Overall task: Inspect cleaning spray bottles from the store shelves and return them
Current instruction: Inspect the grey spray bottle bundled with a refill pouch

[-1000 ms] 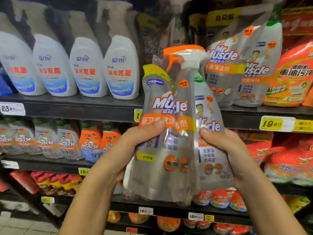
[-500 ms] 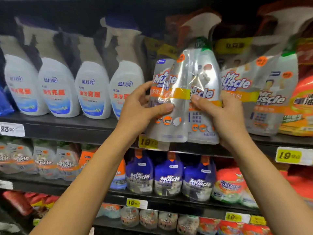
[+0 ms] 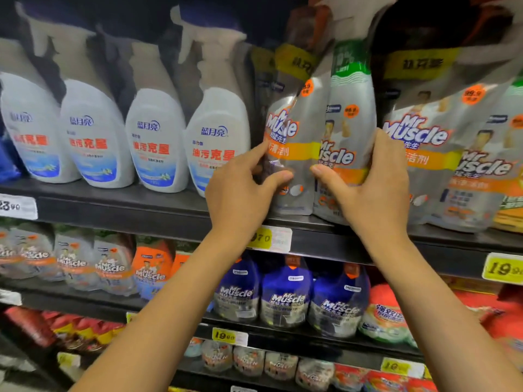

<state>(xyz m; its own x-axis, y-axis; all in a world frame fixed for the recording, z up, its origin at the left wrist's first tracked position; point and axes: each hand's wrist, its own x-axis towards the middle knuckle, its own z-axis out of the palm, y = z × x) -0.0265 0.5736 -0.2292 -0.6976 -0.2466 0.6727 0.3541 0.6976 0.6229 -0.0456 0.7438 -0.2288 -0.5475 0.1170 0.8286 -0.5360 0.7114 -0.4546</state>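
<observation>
Dark metal store shelving, stocked on several levels. Reference mark: the yellow price tag on the lip of the upper shelf.

The Mr Muscle twin pack, a trigger bottle film-wrapped together with a refill pouch, stands directly above the tag. Its long axis is upright, leaning slightly right at the top. Its base is at the shelf board, but contact cannot be confirmed.

The left hand, above and just left of the tag, pinches the pack's lower left edge between thumb and fingers. The right hand, above and right of the tag, wraps the lower right side, thumb across the front. Both hands are equally close.

White spray bottles stand above-left of the tag and further Mr Muscle packs above-right.

Judgement: the return is nearly complete. The pack needs seating straight back into the gap between them, then release.
</observation>
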